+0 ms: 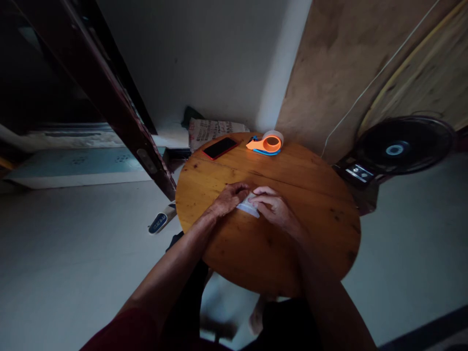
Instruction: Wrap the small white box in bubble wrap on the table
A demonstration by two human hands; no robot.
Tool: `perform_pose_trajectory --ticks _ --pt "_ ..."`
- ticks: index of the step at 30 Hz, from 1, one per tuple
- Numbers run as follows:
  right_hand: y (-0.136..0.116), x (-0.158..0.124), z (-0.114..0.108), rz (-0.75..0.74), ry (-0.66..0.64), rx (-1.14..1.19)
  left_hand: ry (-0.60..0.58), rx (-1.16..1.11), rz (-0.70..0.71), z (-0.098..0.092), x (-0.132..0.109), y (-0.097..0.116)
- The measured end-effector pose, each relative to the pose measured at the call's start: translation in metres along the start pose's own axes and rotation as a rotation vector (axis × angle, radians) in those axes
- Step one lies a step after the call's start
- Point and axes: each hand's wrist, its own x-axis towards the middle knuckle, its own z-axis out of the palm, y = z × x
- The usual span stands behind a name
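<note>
A small whitish piece, perhaps folded paper or plastic [248, 208], lies near the middle of the round wooden table [270, 239]. My left hand [231, 199] is at its left edge, fingers bent and closed around that side. From the right, my right hand [273, 205] grips the other side between bent fingers and thumb. The fingers cover much of the piece, so its exact kind does not show. Farther back on the table sits an orange tape dispenser [259, 145] with a roll of tape, apart from both hands.
A phone in a red case [220, 148] lies at the table's back left. Behind it a printed sack [215, 130] leans by the wall. A black round fan [397, 150] stands to the right. On the floor at left is a shoe or slipper [159, 222], near a door edge [146, 158].
</note>
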Motion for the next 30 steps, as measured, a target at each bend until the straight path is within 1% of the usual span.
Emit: perform_pose_trajectory --ticks 5,12,17,20,30 --pt "-0.002 0.001 -0.002 -0.017 0.004 0.017 0.01 -0.009 -0.003 0.0 0.0 0.0" --pt "-0.003 0.0 -0.01 0.093 0.027 -0.005 0.0 -0.006 -0.006 0.0 0.0 -0.002" --pt "0.0 0.0 -0.004 0.054 -0.02 0.006 -0.005 0.018 0.005 -0.001 0.001 -0.002" --pt "0.001 0.0 -0.001 0.036 -0.008 0.007 -0.013 0.031 0.014 -0.001 0.001 -0.002" --pt "-0.002 0.001 -0.004 0.02 0.006 0.023 -0.002 0.007 0.01 0.0 0.0 -0.001"
